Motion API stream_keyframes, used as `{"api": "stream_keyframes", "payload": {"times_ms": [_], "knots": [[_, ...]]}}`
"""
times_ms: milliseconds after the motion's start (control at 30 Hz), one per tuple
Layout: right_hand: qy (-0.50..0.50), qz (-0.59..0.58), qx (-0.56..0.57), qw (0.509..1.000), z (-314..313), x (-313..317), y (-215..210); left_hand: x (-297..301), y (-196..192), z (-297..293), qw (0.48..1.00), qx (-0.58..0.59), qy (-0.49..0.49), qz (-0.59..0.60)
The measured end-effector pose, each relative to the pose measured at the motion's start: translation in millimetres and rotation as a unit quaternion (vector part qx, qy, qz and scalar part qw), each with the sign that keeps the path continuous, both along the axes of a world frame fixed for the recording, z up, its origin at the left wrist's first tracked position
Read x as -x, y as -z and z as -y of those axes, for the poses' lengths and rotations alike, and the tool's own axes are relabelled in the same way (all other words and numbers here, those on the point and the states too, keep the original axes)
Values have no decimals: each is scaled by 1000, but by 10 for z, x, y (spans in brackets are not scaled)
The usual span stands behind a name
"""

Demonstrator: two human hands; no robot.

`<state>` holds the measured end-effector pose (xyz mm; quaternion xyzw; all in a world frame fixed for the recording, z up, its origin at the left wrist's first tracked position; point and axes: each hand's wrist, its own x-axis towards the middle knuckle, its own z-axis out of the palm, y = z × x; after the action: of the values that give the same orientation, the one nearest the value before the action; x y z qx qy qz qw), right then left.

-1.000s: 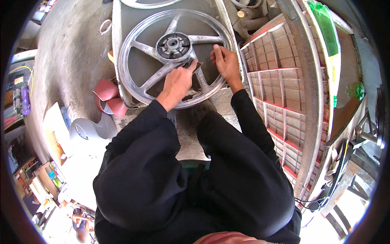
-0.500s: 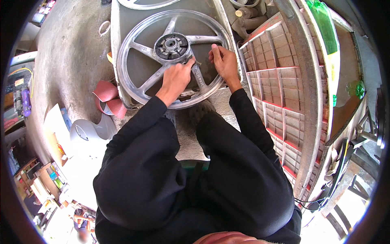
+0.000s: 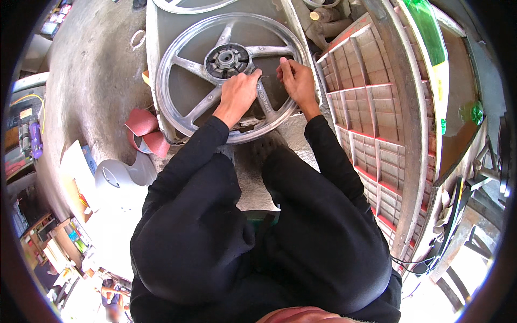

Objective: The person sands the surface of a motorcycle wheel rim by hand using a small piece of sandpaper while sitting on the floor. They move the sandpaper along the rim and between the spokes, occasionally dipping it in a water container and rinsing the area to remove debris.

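A bare silver alloy wheel (image 3: 184,110) with several spokes and a dark hub centre lies flat across a shallow tray of grey liquid. My left hand (image 3: 238,98) is closed over the spoke nearest me, just below the hub, its fingertips curled against the metal. What its fingers hold, if anything, is hidden. My right hand (image 3: 298,86) is closed too, thumb against curled fingers, over the wheel's right side near the rim. I cannot make out what is pinched there. Between the hands, a small dark bit shows beside the spoke.
Part of another wheel (image 3: 202,8) lies at the tray's far end. Left of the tray are a curled red sheet (image 3: 141,125) and a white ring (image 3: 138,39) on the concrete floor. A tiled panel with a grid frame (image 3: 371,116) and a green bottle (image 3: 428,32) stand on the right.
My left hand has shifted slightly right and away from me along the spoke, its fingertips now closer to the hub. My right hand has hardly moved. The wheel stays in place.
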<state>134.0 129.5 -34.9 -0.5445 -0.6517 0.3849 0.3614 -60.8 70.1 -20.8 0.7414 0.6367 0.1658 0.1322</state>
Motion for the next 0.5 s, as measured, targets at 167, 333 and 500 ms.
{"api": "stream_keyframes", "payload": {"times_ms": [167, 333, 500], "knots": [[10, -4, -4, 1000, -22, -50, -15, -62, -69, 241, 1000, 6, 1, 29], [6, 0, 4, 1000, 17, -5, -74, -46, -97, 219, 1000, -6, -4, 4], [6, 10, 4, 1000, 40, -13, -68, 8, 56, 74, 1000, -18, 8, 20]]}}
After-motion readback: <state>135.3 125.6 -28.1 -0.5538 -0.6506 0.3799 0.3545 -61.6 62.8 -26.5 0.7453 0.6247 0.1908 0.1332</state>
